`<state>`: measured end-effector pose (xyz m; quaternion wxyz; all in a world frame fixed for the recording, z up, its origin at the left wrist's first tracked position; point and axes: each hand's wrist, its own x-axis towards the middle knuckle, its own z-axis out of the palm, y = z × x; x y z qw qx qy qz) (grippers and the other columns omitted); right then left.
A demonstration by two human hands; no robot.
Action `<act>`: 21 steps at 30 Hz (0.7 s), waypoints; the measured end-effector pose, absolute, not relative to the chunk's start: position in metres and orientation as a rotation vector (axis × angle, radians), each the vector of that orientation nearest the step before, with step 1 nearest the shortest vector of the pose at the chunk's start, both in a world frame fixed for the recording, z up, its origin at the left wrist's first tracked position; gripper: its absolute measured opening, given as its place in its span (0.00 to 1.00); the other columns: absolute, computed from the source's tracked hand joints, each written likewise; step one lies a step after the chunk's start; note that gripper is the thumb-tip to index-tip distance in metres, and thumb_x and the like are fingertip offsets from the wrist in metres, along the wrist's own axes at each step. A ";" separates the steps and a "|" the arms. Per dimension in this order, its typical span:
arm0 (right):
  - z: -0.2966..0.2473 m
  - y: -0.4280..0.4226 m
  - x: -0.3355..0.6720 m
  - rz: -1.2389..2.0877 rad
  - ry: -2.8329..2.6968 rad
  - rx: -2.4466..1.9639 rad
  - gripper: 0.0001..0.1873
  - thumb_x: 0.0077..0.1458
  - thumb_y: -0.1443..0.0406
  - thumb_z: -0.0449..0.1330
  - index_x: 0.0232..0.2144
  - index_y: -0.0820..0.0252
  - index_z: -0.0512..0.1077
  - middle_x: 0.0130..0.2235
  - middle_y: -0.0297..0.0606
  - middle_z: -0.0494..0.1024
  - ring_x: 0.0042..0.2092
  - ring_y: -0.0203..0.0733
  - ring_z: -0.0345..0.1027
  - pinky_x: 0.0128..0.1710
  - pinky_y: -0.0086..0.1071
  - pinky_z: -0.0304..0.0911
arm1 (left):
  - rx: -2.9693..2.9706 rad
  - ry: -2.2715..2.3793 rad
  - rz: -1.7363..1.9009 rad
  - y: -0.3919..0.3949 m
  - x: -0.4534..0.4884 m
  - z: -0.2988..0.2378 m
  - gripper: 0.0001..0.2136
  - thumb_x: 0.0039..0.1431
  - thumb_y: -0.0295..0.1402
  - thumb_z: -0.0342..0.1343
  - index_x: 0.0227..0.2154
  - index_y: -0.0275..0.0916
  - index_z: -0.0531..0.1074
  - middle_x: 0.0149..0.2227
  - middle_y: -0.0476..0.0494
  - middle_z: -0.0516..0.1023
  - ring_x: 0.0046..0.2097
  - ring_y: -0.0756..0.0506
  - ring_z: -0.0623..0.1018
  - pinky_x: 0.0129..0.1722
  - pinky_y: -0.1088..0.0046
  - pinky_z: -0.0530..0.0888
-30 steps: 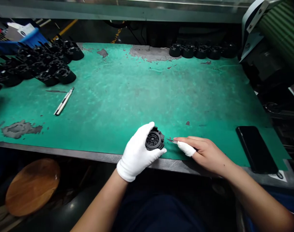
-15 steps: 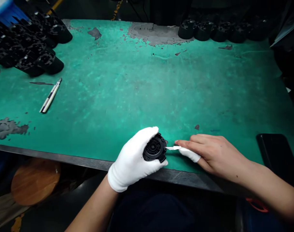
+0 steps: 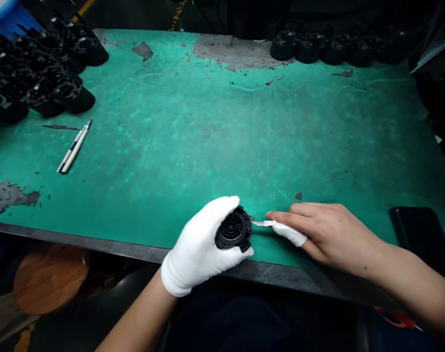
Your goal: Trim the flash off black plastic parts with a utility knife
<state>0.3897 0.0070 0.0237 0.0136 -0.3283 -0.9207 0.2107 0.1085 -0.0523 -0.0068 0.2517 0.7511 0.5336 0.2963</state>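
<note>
My left hand (image 3: 200, 247), in a white glove, is closed round a round black plastic part (image 3: 234, 229) near the front edge of the green mat (image 3: 215, 132). My right hand (image 3: 323, 232) is bare except for a white wrapping on the thumb. It pinches a small blade (image 3: 262, 223), whose tip touches the right rim of the black part.
A heap of the same black parts (image 3: 35, 73) lies at the far left and a row of several black parts (image 3: 328, 46) at the far right. A white pen-shaped knife (image 3: 74, 146) lies on the left. A black phone (image 3: 422, 234) rests at the right edge. A wooden stool (image 3: 48, 281) stands below.
The camera tipped down over the second. The blade tip has closed in on the black part's rim, and my left hand has turned the part slightly.
</note>
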 end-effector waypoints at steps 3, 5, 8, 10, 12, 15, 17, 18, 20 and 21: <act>0.022 0.005 0.385 0.661 -2.895 -0.996 0.20 0.69 0.62 0.50 0.59 0.51 0.70 0.37 0.36 0.77 0.36 0.40 0.73 0.33 0.34 0.61 | 2.037 1.455 0.807 -0.052 0.109 -0.007 0.38 0.49 0.41 0.71 0.61 0.45 0.62 0.59 0.39 0.74 0.60 0.36 0.75 0.63 0.54 0.73; 0.021 0.004 0.384 0.631 -2.902 -1.003 0.20 0.69 0.62 0.50 0.59 0.50 0.71 0.36 0.36 0.77 0.36 0.39 0.72 0.32 0.33 0.60 | 2.036 1.452 0.799 -0.052 0.109 -0.006 0.37 0.49 0.41 0.71 0.61 0.45 0.62 0.59 0.38 0.74 0.60 0.36 0.75 0.63 0.54 0.73; 0.018 0.006 0.385 0.530 -2.932 -1.009 0.21 0.67 0.64 0.51 0.59 0.50 0.71 0.36 0.37 0.78 0.36 0.40 0.72 0.31 0.32 0.60 | 2.038 1.446 0.807 -0.051 0.108 -0.006 0.37 0.49 0.42 0.71 0.61 0.45 0.63 0.58 0.39 0.74 0.60 0.37 0.75 0.63 0.56 0.73; 0.014 0.013 0.390 0.386 -2.933 -1.122 0.23 0.64 0.65 0.51 0.59 0.50 0.71 0.36 0.39 0.79 0.35 0.42 0.72 0.29 0.33 0.59 | 2.043 1.440 0.811 -0.051 0.108 -0.006 0.37 0.49 0.42 0.71 0.61 0.44 0.63 0.58 0.39 0.74 0.60 0.38 0.75 0.63 0.58 0.73; 0.010 0.023 0.399 0.212 -2.858 -1.342 0.23 0.63 0.65 0.52 0.58 0.52 0.72 0.36 0.40 0.80 0.32 0.45 0.72 0.25 0.33 0.58 | 2.047 1.441 0.807 -0.051 0.108 -0.006 0.37 0.49 0.42 0.71 0.61 0.44 0.63 0.59 0.39 0.74 0.61 0.38 0.74 0.64 0.59 0.72; 0.012 0.032 0.405 0.261 -2.646 -1.491 0.22 0.64 0.64 0.51 0.57 0.54 0.73 0.42 0.42 0.82 0.38 0.49 0.76 0.31 0.37 0.66 | 2.039 1.446 0.809 -0.052 0.110 -0.007 0.38 0.49 0.41 0.71 0.61 0.43 0.63 0.59 0.39 0.73 0.61 0.39 0.74 0.65 0.60 0.71; 0.017 0.026 0.398 0.533 -2.491 -1.431 0.21 0.65 0.63 0.51 0.57 0.54 0.73 0.50 0.43 0.80 0.48 0.51 0.75 0.44 0.42 0.69 | 2.014 1.443 0.818 -0.052 0.110 -0.006 0.38 0.48 0.40 0.72 0.61 0.43 0.63 0.59 0.39 0.73 0.61 0.38 0.74 0.65 0.59 0.71; 0.020 0.019 0.391 0.704 -2.402 -1.400 0.20 0.66 0.62 0.52 0.57 0.54 0.72 0.53 0.43 0.79 0.51 0.51 0.74 0.49 0.43 0.68 | 1.988 1.446 0.822 -0.051 0.110 -0.005 0.38 0.47 0.40 0.72 0.61 0.43 0.64 0.59 0.38 0.73 0.61 0.38 0.74 0.65 0.57 0.70; 0.023 -0.002 0.373 1.097 -2.214 -1.347 0.21 0.65 0.59 0.56 0.59 0.53 0.70 0.52 0.43 0.79 0.49 0.48 0.74 0.49 0.41 0.68 | 1.880 1.451 0.839 -0.048 0.109 0.001 0.39 0.45 0.39 0.73 0.60 0.43 0.65 0.60 0.37 0.73 0.62 0.36 0.73 0.65 0.54 0.70; 0.024 -0.014 0.363 1.298 -2.115 -1.313 0.24 0.64 0.57 0.58 0.61 0.52 0.69 0.49 0.42 0.80 0.45 0.46 0.75 0.46 0.39 0.69 | 1.784 1.427 0.848 -0.047 0.107 0.005 0.38 0.46 0.39 0.72 0.61 0.43 0.64 0.60 0.37 0.73 0.61 0.36 0.74 0.64 0.54 0.70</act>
